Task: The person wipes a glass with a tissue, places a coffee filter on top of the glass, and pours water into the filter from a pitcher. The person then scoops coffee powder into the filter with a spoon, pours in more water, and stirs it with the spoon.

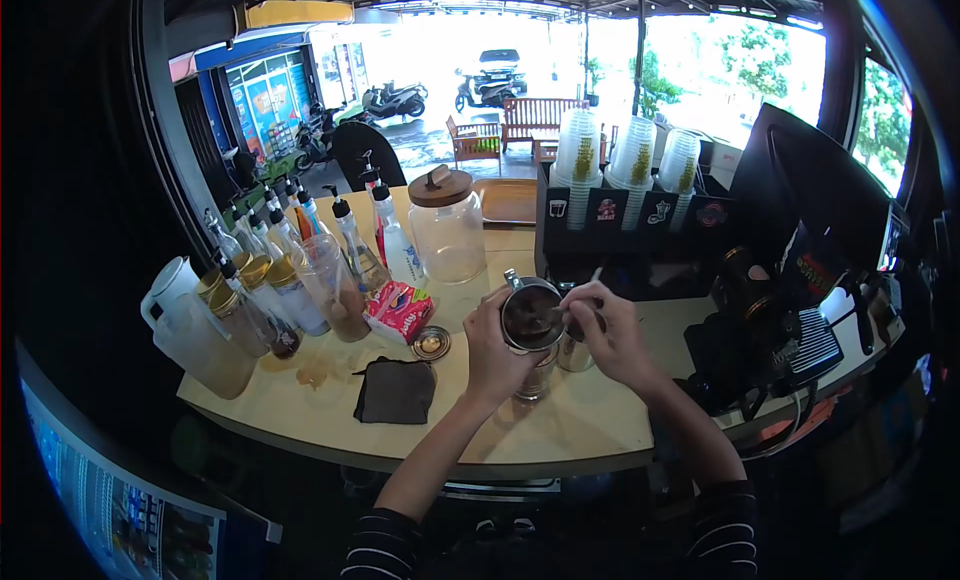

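One metal cup (528, 325), centre of the frame: left hand (490, 345) wrapped round it, seemingly for steadiness; right hand (614, 338) pinching a thin utensil (598, 274) angled towards it.

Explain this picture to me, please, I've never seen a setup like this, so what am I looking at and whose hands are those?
There's no machine here. A person wears a camera on their head, and this single picture looks forward and down from it, so the two bare hands are the wearer's own.

The left hand grips a metal cup with something dark inside. The right hand holds a thin utensil over it; its lower end is hard to make out.

On the pale counter lie a dark folded cloth and a pink packet. Behind them stand pump bottles and a clear jar with a wooden lid. Farther right, a black holder carries stacked clear plastic cups.
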A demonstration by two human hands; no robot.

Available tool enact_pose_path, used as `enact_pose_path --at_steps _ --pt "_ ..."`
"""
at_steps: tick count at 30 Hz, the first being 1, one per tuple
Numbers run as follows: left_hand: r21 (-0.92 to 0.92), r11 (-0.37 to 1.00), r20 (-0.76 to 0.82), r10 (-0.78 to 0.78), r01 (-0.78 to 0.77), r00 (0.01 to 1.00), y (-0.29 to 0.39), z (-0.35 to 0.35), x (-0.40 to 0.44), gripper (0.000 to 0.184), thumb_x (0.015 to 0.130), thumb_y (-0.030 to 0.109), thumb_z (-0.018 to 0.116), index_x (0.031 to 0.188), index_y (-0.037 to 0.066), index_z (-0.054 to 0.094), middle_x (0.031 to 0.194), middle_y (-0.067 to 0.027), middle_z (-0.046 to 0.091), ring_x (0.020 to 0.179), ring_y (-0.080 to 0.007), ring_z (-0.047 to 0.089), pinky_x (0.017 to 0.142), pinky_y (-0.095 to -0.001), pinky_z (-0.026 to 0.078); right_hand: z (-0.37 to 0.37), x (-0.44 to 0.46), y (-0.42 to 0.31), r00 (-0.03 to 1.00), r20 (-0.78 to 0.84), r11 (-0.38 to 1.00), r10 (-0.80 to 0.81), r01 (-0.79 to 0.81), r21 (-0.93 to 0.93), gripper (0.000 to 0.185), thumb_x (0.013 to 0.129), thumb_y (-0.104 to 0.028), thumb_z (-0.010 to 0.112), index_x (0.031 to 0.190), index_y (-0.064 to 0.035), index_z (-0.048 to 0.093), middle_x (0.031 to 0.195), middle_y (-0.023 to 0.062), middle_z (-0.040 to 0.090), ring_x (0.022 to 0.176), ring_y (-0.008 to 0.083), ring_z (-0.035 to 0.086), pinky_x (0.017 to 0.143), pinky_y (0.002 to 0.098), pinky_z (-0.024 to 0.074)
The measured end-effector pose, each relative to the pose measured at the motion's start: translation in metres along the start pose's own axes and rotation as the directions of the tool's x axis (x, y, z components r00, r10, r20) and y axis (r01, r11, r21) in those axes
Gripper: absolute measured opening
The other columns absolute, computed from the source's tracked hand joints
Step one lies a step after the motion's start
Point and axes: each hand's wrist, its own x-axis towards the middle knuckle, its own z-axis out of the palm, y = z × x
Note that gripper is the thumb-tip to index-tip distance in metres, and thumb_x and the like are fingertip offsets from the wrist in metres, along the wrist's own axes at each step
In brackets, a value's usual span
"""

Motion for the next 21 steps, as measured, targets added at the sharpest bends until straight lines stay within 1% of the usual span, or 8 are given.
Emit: enact_pose_path --at_steps 3,4,6,10,12,13,15,21 --pt "-0.009 1.0 0.006 0.028 -0.028 1.0 -0.001 0.0 -0.001 0.087 0.052 0.016 0.086 0.125 0.008 0.039 0.117 -0.0099 0.051 0.11 -0.0311 0.045 0.095 -0.0424 0.035 0.003 -0.003 0.0 0.998 0.017 0.986 -0.068 0.07 -0.148 0.012 0.095 -0.01 0.05 0.095 -0.0003 0.055 0.073 0.0045 0.059 0.067 0.008 0.058 0.061 0.0231 0.0462" --pt "-0.01 1.0 0.006 0.029 -0.029 1.0 -0.002 0.0 -0.001 0.087 0.052 0.016 0.086 0.125 0.008 0.039 0.117 -0.0099 0.051 0.11 -0.0311 0.045 0.095 -0.0424 0.035 0.002 -0.003 0.001 0.998 0.016 0.986 -0.068 0.07 -0.149 0.012 0.095 -0.01 0.05 0.095 -0.0003 0.055 0.073 0.0045 0.059 0.067 0.008 0.058 0.061 0.0231 0.0462" --pt "-0.013 1.0 0.009 0.023 -0.022 1.0 -0.002 0.0 -0.002 0.088 0.052 0.016 0.086 0.126 0.008 0.039 0.117 -0.0097 0.051 0.111 -0.0307 0.044 0.096 -0.0422 0.034 0.001 -0.001 0.002 0.999 -0.032 0.999 0.005 -0.003 0.035 0.012 0.095 -0.011 0.049 0.095 -0.0004 0.055 0.072 0.0038 0.059 0.065 0.006 0.055 0.059 0.0224 0.0455" --pt "0.005 1.0 0.078 0.021 -0.021 0.997 -0.006 -0.004 -0.002 0.087 0.054 0.016 0.085 0.127 0.007 0.039 0.125 -0.0106 0.048 0.116 -0.0307 0.045 0.098 -0.0416 0.031 -0.001 -0.001 -0.006 0.999 0.032 0.995 -0.001 0.004 -0.098 0.009 0.093 -0.008 0.052 0.095 0.0002 0.055 0.074 0.0077 0.06 0.07 0.0104 0.059 0.061 0.0243 0.0462" --pt "-0.095 0.994 0.048 0.064 -0.059 0.997 -0.01 -0.003 0.002 0.084 0.054 0.019 0.085 0.125 0.005 0.042 0.123 -0.0126 0.049 0.113 -0.0314 0.048 0.096 -0.0428 0.035 -0.004 0.004 -0.008 0.989 0.034 0.987 0.141 -0.143 0.072 0.012 0.094 -0.011 0.051 0.096 0.0003 0.055 0.075 0.0051 0.059 0.07 0.0071 0.056 0.06 0.0236 0.046" --pt "-0.095 0.994 0.05 0.063 -0.058 0.997 -0.01 -0.004 0.003 0.084 0.054 0.019 0.085 0.125 0.005 0.042 0.123 -0.0126 0.049 0.113 -0.0314 0.048 0.096 -0.0428 0.035 -0.005 0.006 -0.008 0.989 0.033 0.987 0.144 -0.146 0.072 0.012 0.094 -0.011 0.051 0.096 0.0003 0.055 0.075 0.0051 0.059 0.07 0.0071 0.056 0.06 0.0236 0.046" --pt "-0.113 0.992 0.076 0.061 -0.052 0.995 -0.009 -0.005 0.006 0.076 0.057 0.023 0.087 0.118 0.001 0.048 0.115 -0.0133 0.053 0.106 -0.0277 0.056 0.091 -0.0372 0.046 -0.004 0.011 -0.009 0.98 0.026 0.975 0.196 -0.198 0.097 0.017 0.095 -0.014 0.049 0.094 0.0012 0.056 0.072 0.0026 0.057 0.07 0.0051 0.055 0.06 0.0232 0.0459" --pt "-0.119 0.986 0.174 -0.095 0.117 0.98 -0.001 -0.009 0.006 0.078 0.056 0.029 0.086 0.119 0.001 0.05 0.111 -0.0124 0.057 0.105 -0.0248 0.058 0.092 -0.0366 0.045 0.0 0.016 0.003 0.953 0.014 0.948 0.302 -0.302 0.101 0.02 0.095 -0.016 0.049 0.09 0.0005 0.058 0.07 0.0016 0.058 0.066 0.0047 0.053 0.058 0.0199 0.043"
